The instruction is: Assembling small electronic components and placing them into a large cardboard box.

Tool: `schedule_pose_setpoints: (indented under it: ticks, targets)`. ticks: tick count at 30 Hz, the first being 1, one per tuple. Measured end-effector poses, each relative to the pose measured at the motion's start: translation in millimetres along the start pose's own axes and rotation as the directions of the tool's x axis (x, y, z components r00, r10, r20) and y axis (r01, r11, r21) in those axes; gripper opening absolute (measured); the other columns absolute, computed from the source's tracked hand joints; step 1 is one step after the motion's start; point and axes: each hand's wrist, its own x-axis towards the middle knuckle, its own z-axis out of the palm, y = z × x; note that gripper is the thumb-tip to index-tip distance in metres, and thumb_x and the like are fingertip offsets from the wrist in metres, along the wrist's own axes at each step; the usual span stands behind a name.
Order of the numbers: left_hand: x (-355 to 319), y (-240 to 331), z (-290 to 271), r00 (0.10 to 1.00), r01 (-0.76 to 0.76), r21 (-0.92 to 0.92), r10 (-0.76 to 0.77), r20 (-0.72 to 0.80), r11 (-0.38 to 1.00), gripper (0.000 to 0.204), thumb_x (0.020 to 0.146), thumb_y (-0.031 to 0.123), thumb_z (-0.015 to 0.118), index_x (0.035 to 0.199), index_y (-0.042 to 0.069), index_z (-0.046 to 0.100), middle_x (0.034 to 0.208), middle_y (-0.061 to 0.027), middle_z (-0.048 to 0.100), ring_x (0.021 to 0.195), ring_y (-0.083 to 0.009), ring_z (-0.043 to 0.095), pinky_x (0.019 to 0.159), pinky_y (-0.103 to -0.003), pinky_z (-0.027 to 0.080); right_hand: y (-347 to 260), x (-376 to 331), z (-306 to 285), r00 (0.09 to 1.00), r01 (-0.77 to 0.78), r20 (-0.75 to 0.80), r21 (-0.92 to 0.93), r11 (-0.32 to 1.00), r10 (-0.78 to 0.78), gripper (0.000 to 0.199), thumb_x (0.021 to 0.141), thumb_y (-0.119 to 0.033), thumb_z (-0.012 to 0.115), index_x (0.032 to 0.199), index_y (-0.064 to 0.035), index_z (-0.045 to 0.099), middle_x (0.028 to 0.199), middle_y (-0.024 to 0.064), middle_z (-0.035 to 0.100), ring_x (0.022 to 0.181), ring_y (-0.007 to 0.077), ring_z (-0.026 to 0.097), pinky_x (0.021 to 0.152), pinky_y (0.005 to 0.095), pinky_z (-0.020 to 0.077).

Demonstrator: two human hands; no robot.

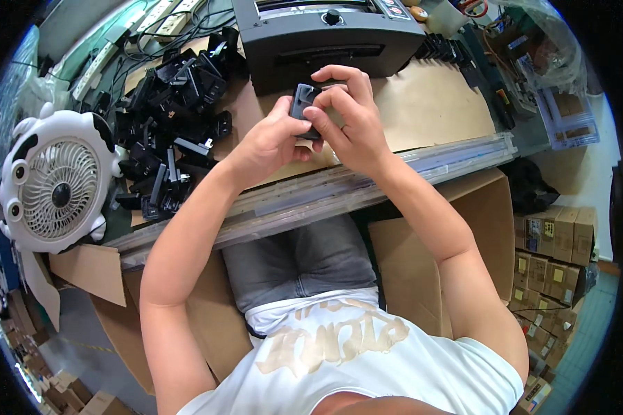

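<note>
Fan: a small white desk fan with dark ear-like patches stands at the far left edge of the counter, well apart from both hands.
Pile of black parts: a loose heap of dark plastic pieces lies on the counter left of the hands, near the left hand but not touching it.
Left hand: its grip is closed around the lower left side of the small black part, thumb up against its face (the fingers underneath are hidden).
Small black part: held between both hands above the counter's brown paper covering, just in front of the dark machine.
How it will likely handle: by its look it is light, stiff moulded plastic, smooth enough to slip under a loose pinch; hardly fragile, though any thin tabs or pins could bend (none can be made out here).
Where to take hold: the flat side faces seem the safest, with one hand steadying the body from below.
Right hand: its grip is narrow, fingertips curled over the top and right edge of the same part, pressing or pinching it.
Cardboard boxes: stacked on the floor at the far right, well apart.
</note>
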Motion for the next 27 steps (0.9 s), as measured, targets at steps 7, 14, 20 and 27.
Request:
schedule_pose_setpoints:
  ticks: [7,14,20,27]
  targets:
    - [1.6,-2.1,-1.1,0.999,-0.013,0.025,0.014,-0.048,1.000,0.040,0.093,0.008,0.045,0.130,0.008,0.032,0.110,-0.0124,0.051,0.090,-0.0164,0.055,0.074,-0.026,0.045,-2.1,-0.3,4.4,0.997,-0.027,-0.072,-0.022,0.999,0.026,0.012,0.084,-0.010,0.072,0.083,-0.0040,0.062,0.127,0.0111,0.050,0.101,0.0235,0.051,0.085,0.0329,0.0461]
    - [1.0,-0.7,3.2,0.997,-0.018,0.094,0.025,-0.076,0.995,0.038,0.094,0.010,0.042,0.130,0.007,0.032,0.113,-0.0139,0.051,0.089,-0.0174,0.054,0.075,-0.026,0.043,2.6,-3.1,4.5,0.980,-0.173,-0.082,0.079,0.982,0.179,0.022,0.083,-0.013,0.075,0.099,-0.0050,0.061,0.127,0.0128,0.050,0.102,0.0218,0.053,0.087,0.0334,0.0478]
    - [2.5,-1.4,1.5,0.999,-0.007,0.113,0.010,-0.030,0.994,0.043,0.093,0.008,0.043,0.134,0.005,0.028,0.110,-0.0153,0.051,0.089,-0.0173,0.056,0.074,-0.025,0.046,3.2,2.3,-2.8,0.834,-0.536,0.259,0.593,0.601,0.488,0.037,0.087,-0.014,0.072,0.119,-0.0069,0.054,0.122,0.0144,0.052,0.099,0.0208,0.057,0.080,0.0321,0.0527]
    - [4.3,-2.9,6.4,0.997,-0.071,0.267,0.059,0.052,0.961,0.050,0.093,0.007,0.042,0.140,0.005,0.024,0.113,-0.0176,0.052,0.089,-0.0183,0.056,0.074,-0.026,0.045,6.1,3.0,-14.3,0.635,-0.737,0.665,0.674,0.048,0.393,0.038,0.093,-0.011,0.064,0.128,-0.0081,0.050,0.111,0.0141,0.057,0.085,0.0216,0.061,0.068,0.0314,0.0552]
